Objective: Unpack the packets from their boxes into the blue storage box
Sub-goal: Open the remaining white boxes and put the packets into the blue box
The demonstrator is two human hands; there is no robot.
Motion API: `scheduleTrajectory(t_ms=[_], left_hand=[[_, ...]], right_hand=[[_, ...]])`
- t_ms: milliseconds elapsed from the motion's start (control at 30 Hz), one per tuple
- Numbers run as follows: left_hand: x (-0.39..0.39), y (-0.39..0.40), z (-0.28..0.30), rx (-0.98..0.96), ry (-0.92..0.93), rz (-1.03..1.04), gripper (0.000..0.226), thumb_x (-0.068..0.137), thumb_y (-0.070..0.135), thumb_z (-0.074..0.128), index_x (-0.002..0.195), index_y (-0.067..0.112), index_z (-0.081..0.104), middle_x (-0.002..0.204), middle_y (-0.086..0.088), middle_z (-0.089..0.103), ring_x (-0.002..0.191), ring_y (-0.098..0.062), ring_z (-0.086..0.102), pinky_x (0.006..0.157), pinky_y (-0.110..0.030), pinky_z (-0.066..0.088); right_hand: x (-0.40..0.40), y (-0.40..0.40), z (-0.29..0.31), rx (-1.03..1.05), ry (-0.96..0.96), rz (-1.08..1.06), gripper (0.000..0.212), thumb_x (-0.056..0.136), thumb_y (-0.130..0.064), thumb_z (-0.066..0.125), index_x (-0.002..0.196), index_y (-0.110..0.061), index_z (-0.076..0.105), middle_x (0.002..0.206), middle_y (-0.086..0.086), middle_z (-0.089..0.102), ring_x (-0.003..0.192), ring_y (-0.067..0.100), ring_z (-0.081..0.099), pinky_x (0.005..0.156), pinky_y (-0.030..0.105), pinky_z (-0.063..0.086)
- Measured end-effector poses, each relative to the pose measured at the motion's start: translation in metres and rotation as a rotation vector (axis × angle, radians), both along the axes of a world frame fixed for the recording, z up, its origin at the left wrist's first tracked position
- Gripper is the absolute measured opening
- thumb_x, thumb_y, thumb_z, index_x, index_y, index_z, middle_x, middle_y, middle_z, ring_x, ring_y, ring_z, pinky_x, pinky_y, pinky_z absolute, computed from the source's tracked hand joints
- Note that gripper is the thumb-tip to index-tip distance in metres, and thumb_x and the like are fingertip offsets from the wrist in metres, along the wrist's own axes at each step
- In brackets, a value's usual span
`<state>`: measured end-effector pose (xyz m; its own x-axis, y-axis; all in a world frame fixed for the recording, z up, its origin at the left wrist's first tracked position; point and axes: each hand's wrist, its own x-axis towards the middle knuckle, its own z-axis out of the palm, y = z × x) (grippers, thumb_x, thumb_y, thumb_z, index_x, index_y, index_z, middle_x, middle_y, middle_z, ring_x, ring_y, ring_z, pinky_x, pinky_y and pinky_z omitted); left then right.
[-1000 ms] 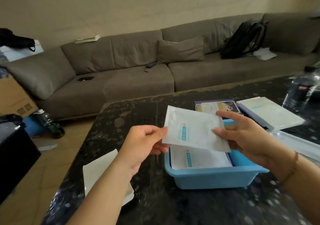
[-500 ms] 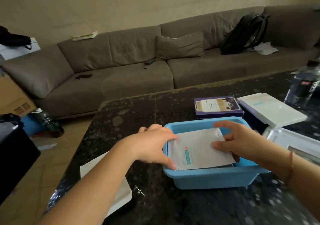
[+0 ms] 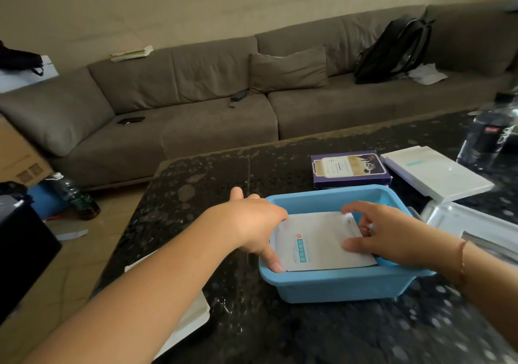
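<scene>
The blue storage box [image 3: 336, 286] stands on the dark speckled table, in front of me. A white packet [image 3: 322, 240] with a teal label lies flat inside it, on top of others. My left hand [image 3: 252, 226] reaches over the box's left rim and grips the packet's left edge, thumb at its near corner. On the other side, my right hand [image 3: 389, 236] pinches the packet's right edge, thumb on top and index finger lifted. Behind the blue box lie a purple packet box [image 3: 350, 168] and a white packet box [image 3: 437, 174].
A flat white carton [image 3: 193, 321] lies under my left forearm near the table's left edge. A clear plastic lid [image 3: 473, 230] sits right of the blue box, with a water bottle [image 3: 487, 136] behind it. A grey sofa runs beyond the table.
Both hands brought the white packet down from above the blue box and laid it flat inside. The view has tilted slightly downward.
</scene>
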<state>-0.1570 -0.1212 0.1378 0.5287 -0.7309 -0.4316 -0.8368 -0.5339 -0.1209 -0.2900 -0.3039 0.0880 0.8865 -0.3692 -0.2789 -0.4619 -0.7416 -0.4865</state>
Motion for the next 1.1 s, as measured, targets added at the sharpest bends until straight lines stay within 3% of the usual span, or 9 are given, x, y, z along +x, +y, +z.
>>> scheduleTrajectory(t_ms=[133, 400, 633, 733, 800, 900, 1000, 1100], left_hand=[[-0.007, -0.004, 0.001, 0.019, -0.043, -0.014, 0.069, 0.077, 0.056, 0.075, 0.134, 0.031, 0.045, 0.117, -0.001, 0.049, 0.099, -0.019, 0.026, 0.081, -0.037, 0.023], [-0.007, 0.002, -0.003, -0.031, -0.025, 0.005, 0.068, 0.076, 0.059, 0.074, 0.131, 0.032, 0.044, 0.118, 0.001, 0.051, 0.102, -0.019, 0.03, 0.084, -0.038, 0.026], [-0.008, 0.015, 0.005, -0.093, 0.062, 0.031, 0.067, 0.081, 0.058, 0.07, 0.136, 0.033, 0.043, 0.129, 0.009, 0.052, 0.102, -0.014, 0.032, 0.085, -0.035, 0.026], [-0.009, 0.019, 0.01, -0.1, 0.084, 0.027, 0.067, 0.083, 0.056, 0.068, 0.14, 0.034, 0.04, 0.14, 0.011, 0.047, 0.104, -0.013, 0.029, 0.087, -0.034, 0.024], [-0.008, 0.022, 0.014, -0.112, 0.093, 0.025, 0.066, 0.086, 0.053, 0.066, 0.143, 0.035, 0.038, 0.145, 0.011, 0.043, 0.112, -0.017, 0.034, 0.09, -0.033, 0.024], [-0.005, 0.025, 0.016, -0.146, 0.073, 0.016, 0.066, 0.089, 0.047, 0.066, 0.147, 0.034, 0.036, 0.149, 0.01, 0.04, 0.134, -0.02, 0.033, 0.109, -0.04, 0.021], [-0.002, 0.024, 0.011, -0.179, 0.062, -0.01, 0.063, 0.086, 0.045, 0.07, 0.142, 0.033, 0.042, 0.147, 0.01, 0.042, 0.139, -0.018, 0.028, 0.113, -0.045, 0.015], [-0.002, 0.019, 0.003, -0.138, 0.052, -0.06, 0.068, 0.081, 0.05, 0.073, 0.14, 0.033, 0.043, 0.144, 0.009, 0.044, 0.138, -0.017, 0.029, 0.112, -0.048, 0.014]], right_hand=[[0.001, -0.002, 0.0, 0.045, 0.0, -0.01, 0.073, 0.078, -0.046, 0.074, 0.141, -0.038, 0.037, 0.095, -0.015, 0.056, 0.086, 0.007, 0.059, 0.086, 0.024, 0.048], [0.001, -0.002, 0.003, 0.035, 0.007, 0.021, 0.077, 0.078, -0.048, 0.074, 0.143, -0.038, 0.034, 0.089, -0.022, 0.049, 0.082, 0.002, 0.056, 0.09, 0.024, 0.047], [0.003, -0.003, 0.002, -0.006, 0.039, 0.024, 0.08, 0.078, -0.059, 0.067, 0.145, -0.038, 0.029, 0.091, -0.019, 0.048, 0.08, 0.003, 0.054, 0.084, 0.022, 0.048], [0.004, -0.003, 0.002, -0.007, 0.022, 0.003, 0.079, 0.078, -0.059, 0.066, 0.145, -0.036, 0.03, 0.088, -0.012, 0.054, 0.077, 0.006, 0.057, 0.074, 0.02, 0.049], [0.003, -0.002, 0.001, -0.008, 0.012, -0.015, 0.079, 0.078, -0.06, 0.065, 0.145, -0.035, 0.031, 0.089, -0.009, 0.057, 0.076, 0.007, 0.057, 0.068, 0.02, 0.046], [0.002, -0.001, 0.001, -0.031, 0.007, -0.03, 0.078, 0.08, -0.06, 0.064, 0.146, -0.033, 0.031, 0.093, -0.007, 0.06, 0.074, 0.005, 0.058, 0.065, 0.018, 0.044], [0.001, 0.0, 0.004, -0.048, 0.01, -0.02, 0.076, 0.081, -0.059, 0.064, 0.145, -0.032, 0.032, 0.097, -0.008, 0.06, 0.071, 0.005, 0.058, 0.062, 0.014, 0.044], [0.0, 0.002, 0.007, -0.063, 0.038, 0.01, 0.075, 0.08, -0.059, 0.065, 0.143, -0.034, 0.034, 0.102, -0.01, 0.057, 0.081, 0.007, 0.059, 0.073, 0.016, 0.046]])
